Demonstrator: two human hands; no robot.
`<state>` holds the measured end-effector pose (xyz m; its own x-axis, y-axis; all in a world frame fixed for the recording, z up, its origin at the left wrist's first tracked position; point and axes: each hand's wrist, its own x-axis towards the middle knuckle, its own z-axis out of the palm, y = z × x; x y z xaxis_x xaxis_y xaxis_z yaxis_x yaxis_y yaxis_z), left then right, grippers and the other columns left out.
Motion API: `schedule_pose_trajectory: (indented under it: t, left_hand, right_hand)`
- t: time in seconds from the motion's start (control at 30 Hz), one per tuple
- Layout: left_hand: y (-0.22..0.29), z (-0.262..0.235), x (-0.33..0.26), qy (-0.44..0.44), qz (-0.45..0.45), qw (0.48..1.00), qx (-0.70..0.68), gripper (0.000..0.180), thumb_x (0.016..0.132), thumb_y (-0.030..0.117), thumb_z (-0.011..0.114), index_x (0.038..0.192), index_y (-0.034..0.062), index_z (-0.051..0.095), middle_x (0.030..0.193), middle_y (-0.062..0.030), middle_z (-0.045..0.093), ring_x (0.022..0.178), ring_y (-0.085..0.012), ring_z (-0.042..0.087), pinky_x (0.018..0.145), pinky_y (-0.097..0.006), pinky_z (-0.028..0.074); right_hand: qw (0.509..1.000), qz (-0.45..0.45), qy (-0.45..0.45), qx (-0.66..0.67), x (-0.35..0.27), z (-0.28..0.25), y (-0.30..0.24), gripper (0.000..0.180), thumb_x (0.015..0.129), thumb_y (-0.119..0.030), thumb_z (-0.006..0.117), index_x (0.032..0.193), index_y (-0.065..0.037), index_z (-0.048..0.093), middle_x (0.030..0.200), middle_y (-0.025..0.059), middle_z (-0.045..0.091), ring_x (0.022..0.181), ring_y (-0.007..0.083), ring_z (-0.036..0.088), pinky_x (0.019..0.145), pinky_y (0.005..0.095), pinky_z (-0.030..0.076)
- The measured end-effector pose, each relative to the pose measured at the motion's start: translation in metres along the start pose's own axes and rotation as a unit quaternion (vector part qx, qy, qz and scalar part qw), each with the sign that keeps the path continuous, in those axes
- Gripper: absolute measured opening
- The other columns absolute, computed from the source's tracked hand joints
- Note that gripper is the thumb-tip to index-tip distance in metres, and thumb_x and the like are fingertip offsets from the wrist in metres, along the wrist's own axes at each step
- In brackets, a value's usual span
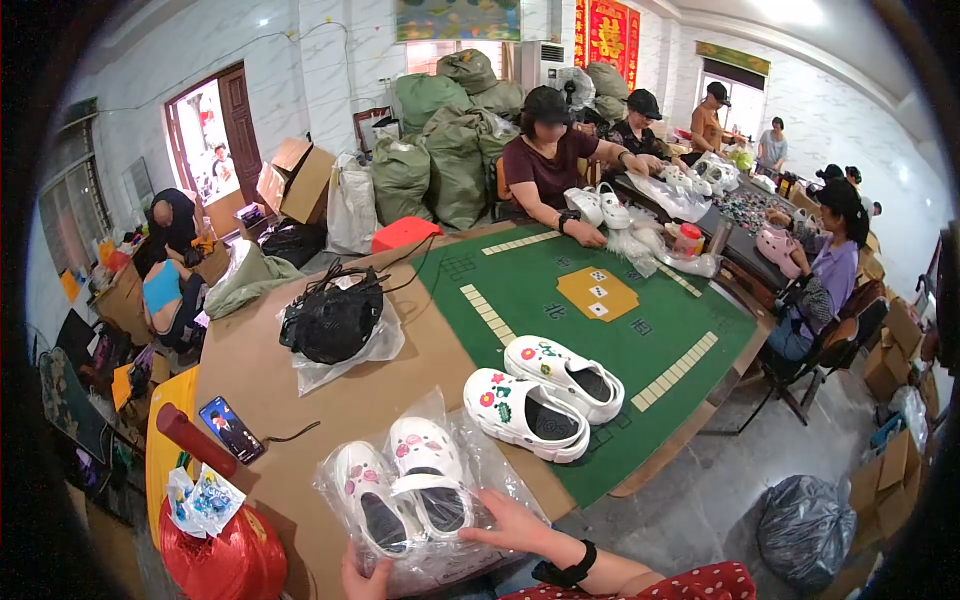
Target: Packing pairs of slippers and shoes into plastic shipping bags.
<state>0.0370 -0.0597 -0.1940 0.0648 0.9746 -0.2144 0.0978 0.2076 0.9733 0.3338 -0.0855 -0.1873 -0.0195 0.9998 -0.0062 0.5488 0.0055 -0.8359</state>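
Observation:
A pair of white clogs (428, 452) with pink charms lies inside a clear plastic bag (505, 470) at the table's near edge. My left hand (366, 578) grips the bag's near left edge by the heels, only partly in view. On the other side, my right hand (515, 524) has its fingers bent over the bag beside the right clog's heel. Just beyond, to the right, another pair of white clogs (528, 412) with red, yellow and green charms stands unbagged on a green mat (640, 345).
A black cap-like bundle with cords (335, 325) rests on plastic further back. Left of my hands are a lit phone (231, 430), a dark red flask (196, 440) and a red twine roll (225, 560). Several people sit beyond the mat, one person (550, 160) handling white clogs.

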Motion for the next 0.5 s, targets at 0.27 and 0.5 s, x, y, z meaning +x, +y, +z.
schedule_pose_trajectory:
  t: [0.27,0.5]
  left_hand:
    - [-0.017,-0.008,0.002,0.028,0.07,0.979,0.188,0.062,0.09,0.021,0.071,0.141,-0.0033,0.046,0.133,-0.0193,0.054,0.12,-0.0264,0.054,0.099,-0.036,0.043]
    - [-0.04,-0.013,0.003,0.027,0.115,0.978,0.173,0.054,0.092,0.021,0.068,0.138,0.0002,0.05,0.129,-0.0179,0.055,0.119,-0.0284,0.054,0.1,-0.037,0.042]
  right_hand:
    - [0.997,-0.01,-0.026,-0.078,-0.007,-0.017,-0.014,0.094,0.084,-0.061,0.065,0.144,0.005,0.035,0.139,0.0302,0.045,0.128,0.0429,0.046,0.107,0.0449,0.038]
    - [0.972,-0.093,-0.205,0.07,-0.021,-0.142,-0.071,0.053,0.088,-0.033,0.073,0.133,-0.01,0.059,0.118,0.009,0.069,0.098,0.0171,0.065,0.082,0.0305,0.052]
